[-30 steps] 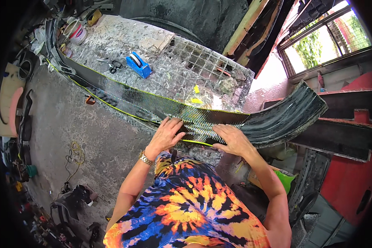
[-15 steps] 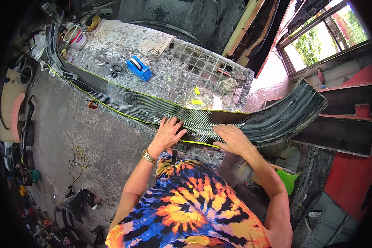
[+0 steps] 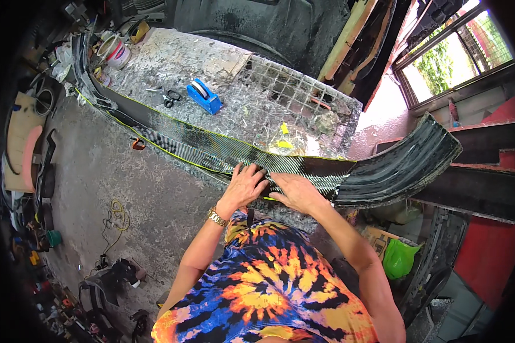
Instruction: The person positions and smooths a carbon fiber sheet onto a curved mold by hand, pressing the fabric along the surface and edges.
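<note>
Now both hands lie close together, almost side by side, where a second ago they were spread further apart on the woven carbon-fibre strip [image 3: 212, 150]. The left hand [image 3: 247, 184] lies flat, fingers fanned, pressing the weave; the right hand [image 3: 296, 191] is also open and flat, palm down at its 3 o'clock, nothing grasped in either grip. The strip runs along the near edge of the table [image 3: 171, 63], from 10 o'clock down to the hands, and meets a dark ribbed curved mould [image 3: 400, 166] at 3 o'clock. I judge the pressing has moved inward, toward one spot of the weave. At 11 o'clock from the hands lie a blue tape dispenser [image 3: 205, 96] and scissors [image 3: 167, 97].
</note>
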Demonstrator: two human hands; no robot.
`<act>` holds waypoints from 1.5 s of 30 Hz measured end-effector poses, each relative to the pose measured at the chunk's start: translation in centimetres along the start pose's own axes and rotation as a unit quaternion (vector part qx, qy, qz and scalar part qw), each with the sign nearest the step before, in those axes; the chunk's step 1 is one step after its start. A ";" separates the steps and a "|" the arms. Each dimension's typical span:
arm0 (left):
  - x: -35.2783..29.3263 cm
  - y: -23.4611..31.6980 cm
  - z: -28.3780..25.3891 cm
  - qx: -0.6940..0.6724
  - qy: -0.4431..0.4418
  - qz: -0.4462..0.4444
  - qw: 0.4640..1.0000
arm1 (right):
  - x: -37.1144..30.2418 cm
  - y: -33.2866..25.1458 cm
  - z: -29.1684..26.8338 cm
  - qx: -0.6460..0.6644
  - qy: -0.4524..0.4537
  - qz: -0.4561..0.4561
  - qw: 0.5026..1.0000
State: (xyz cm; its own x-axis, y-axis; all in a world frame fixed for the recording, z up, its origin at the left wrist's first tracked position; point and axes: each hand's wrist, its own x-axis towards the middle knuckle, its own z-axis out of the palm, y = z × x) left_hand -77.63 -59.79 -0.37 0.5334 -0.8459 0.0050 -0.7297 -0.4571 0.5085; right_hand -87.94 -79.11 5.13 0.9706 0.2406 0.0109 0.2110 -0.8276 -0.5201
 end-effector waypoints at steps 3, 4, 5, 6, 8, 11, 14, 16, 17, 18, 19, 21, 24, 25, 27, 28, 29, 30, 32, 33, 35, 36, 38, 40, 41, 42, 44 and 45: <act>-0.1 -0.3 0.1 -0.019 0.011 0.005 1.000 | 0.2 0.5 0.6 -0.031 -0.017 0.026 0.999; -0.2 -0.5 0.0 -0.018 0.012 0.003 1.000 | 0.2 0.6 0.7 -0.030 -0.017 0.024 0.999; -0.2 -0.6 -0.2 0.001 0.012 -0.020 1.000 | 0.3 0.4 0.4 -0.028 -0.033 0.037 0.998; -0.2 -0.7 -0.3 0.020 0.013 -0.043 0.999 | 0.3 0.3 0.3 -0.025 -0.048 0.050 0.997; -0.4 -0.9 -0.4 0.032 0.031 -0.073 0.996 | 0.2 0.3 0.5 -0.029 -0.036 0.039 0.998; -0.6 -1.5 -0.1 0.103 0.072 -0.132 0.983 | 0.0 0.5 1.0 -0.036 -0.016 0.021 0.999; -0.5 -1.4 0.8 0.111 0.067 -0.138 0.982 | -0.2 0.7 1.4 -0.041 -0.001 0.012 0.999; -0.4 -1.1 1.2 0.111 0.055 -0.138 0.983 | -0.3 0.7 1.6 -0.044 0.007 0.016 0.999; -0.3 -1.0 1.5 0.123 0.058 -0.141 0.981 | -0.3 0.6 1.5 -0.043 0.004 0.017 0.999; -0.3 -0.9 1.8 0.136 0.061 -0.143 0.978 | -0.2 0.5 1.4 -0.042 0.001 0.020 0.999; -0.3 -0.9 2.0 0.135 0.052 -0.151 0.978 | -0.3 0.4 1.3 -0.037 0.000 0.027 0.999; -0.1 0.0 1.5 0.147 0.033 -0.140 0.979 | -0.5 0.8 1.3 -0.029 0.000 0.031 0.999; -0.2 1.0 1.8 0.160 0.006 -0.129 0.979 | -1.0 1.2 1.3 -0.022 0.020 0.019 0.999; -0.1 1.4 2.0 0.149 -0.001 -0.129 0.980 | -1.3 1.4 1.0 -0.018 0.004 0.021 1.000; -0.1 2.8 1.9 0.134 -0.013 -0.128 0.982 | -2.0 1.6 0.3 -0.016 -0.011 0.024 1.000; 0.1 3.5 2.0 0.135 -0.017 -0.117 0.984 | -2.5 1.9 -0.1 -0.017 -0.005 0.034 0.999; 0.0 4.2 2.1 0.134 -0.011 -0.115 0.984 | -3.0 2.0 -0.5 -0.019 -0.006 0.031 0.999; -0.1 4.7 2.2 0.133 -0.005 -0.113 0.985 | -3.4 2.2 -0.9 -0.020 -0.006 0.028 0.999; 0.1 5.6 2.5 0.133 0.030 -0.085 0.987 | -4.4 2.7 -1.8 -0.020 0.000 0.033 0.999; 0.2 6.3 2.3 0.124 0.027 -0.079 0.989 | -4.8 2.9 -2.3 -0.017 0.001 0.037 0.999; 0.4 7.1 2.2 0.125 0.023 -0.068 0.990 | -5.6 3.3 -3.1 -0.014 0.021 0.033 0.999; 0.5 7.4 2.1 0.126 0.023 -0.067 0.989 | -5.9 3.4 -3.5 -0.014 0.022 0.033 0.999; 0.7 8.1 1.6 0.082 -0.013 -0.065 0.994 | -6.5 3.7 -4.6 -0.009 0.001 0.049 0.999; 1.0 8.8 1.3 0.078 -0.027 -0.066 0.994 | -7.2 4.4 -4.9 -0.006 0.025 0.041 0.999; 1.1 9.0 1.3 0.062 -0.020 -0.048 0.997 | -7.4 4.6 -5.4 -0.007 0.013 0.046 0.999; 1.1 9.2 1.3 0.047 -0.012 -0.030 0.998 | -7.7 4.8 -5.8 -0.007 0.000 0.052 0.999; 1.5 9.4 1.2 0.043 -0.019 -0.016 0.999 | -8.5 5.5 -6.3 -0.008 0.008 0.045 0.999; 1.6 9.4 1.3 0.012 -0.017 0.001 1.000 | -8.8 5.6 -6.7 -0.001 0.016 0.044 0.999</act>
State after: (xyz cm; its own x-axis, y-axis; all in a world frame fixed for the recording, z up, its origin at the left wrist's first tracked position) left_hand -84.18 -65.85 3.34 0.5175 -0.8553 -0.0246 -0.7403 -0.4619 0.4884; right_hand -94.51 -89.24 7.87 0.9886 0.1505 -0.0078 0.1247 -0.8458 -0.5187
